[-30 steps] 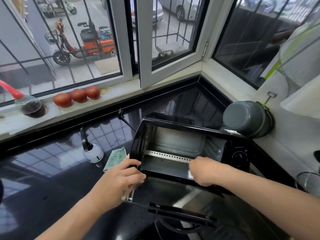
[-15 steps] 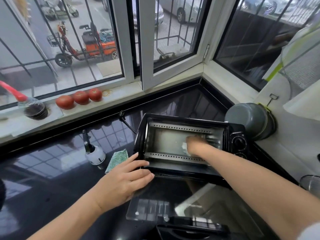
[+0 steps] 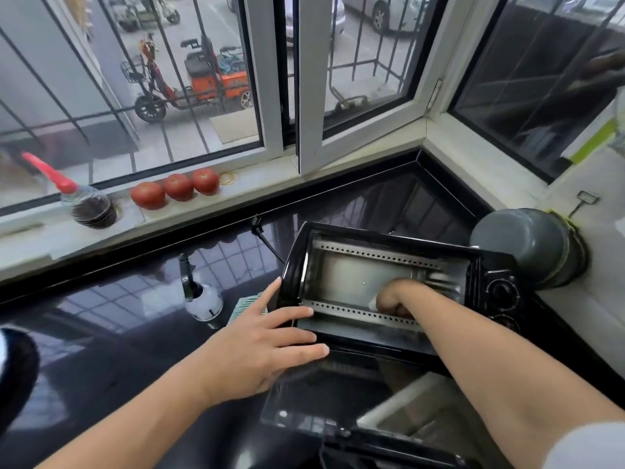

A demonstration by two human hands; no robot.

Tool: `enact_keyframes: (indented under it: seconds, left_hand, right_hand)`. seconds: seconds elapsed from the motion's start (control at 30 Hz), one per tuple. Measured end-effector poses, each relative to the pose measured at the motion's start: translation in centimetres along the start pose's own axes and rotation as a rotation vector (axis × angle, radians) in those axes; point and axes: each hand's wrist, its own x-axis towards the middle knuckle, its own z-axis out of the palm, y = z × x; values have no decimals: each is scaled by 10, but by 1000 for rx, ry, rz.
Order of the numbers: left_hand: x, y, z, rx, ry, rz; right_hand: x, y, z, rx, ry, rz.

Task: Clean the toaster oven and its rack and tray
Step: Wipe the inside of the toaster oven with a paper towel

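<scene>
A black toaster oven (image 3: 487, 282) stands on the dark counter with its glass door (image 3: 331, 401) folded down toward me. The metal cavity holds no rack or tray. My right hand (image 3: 394, 299) is deep inside the cavity near its lower right, fingers curled round a small pale cloth (image 3: 373, 303) that is mostly hidden. My left hand (image 3: 267, 340) lies flat with straight fingers on the oven's lower left front edge.
A white spray bottle (image 3: 203, 299) and a green striped cloth (image 3: 245, 306) sit left of the oven. A grey pot (image 3: 521, 245) lies on its side at the right. Three tomatoes (image 3: 176, 187) and a red-capped bottle (image 3: 91, 204) rest on the windowsill.
My right hand went from the oven's front edge into the cavity, then slid down and left along the back wall. My left hand opened from gripping the frame to lying flat.
</scene>
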Motion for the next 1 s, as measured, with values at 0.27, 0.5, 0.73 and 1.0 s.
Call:
enact_keyframes:
  seconds: [0.27, 0.5, 0.73, 1.0]
  left_hand:
    - [37, -22, -1, 149, -242, 176]
    - [47, -21, -4, 156, -254, 340]
    - [42, -16, 0, 183, -242, 308]
    - [39, -14, 3, 152, -248, 289]
  right_hand:
    - [-3, -8, -4, 65, -74, -11]
    - [3, -24, 8, -117, 68, -75]
    - [11, -9, 12, -92, 62, -79]
    - [7, -42, 3, -54, 36, -165]
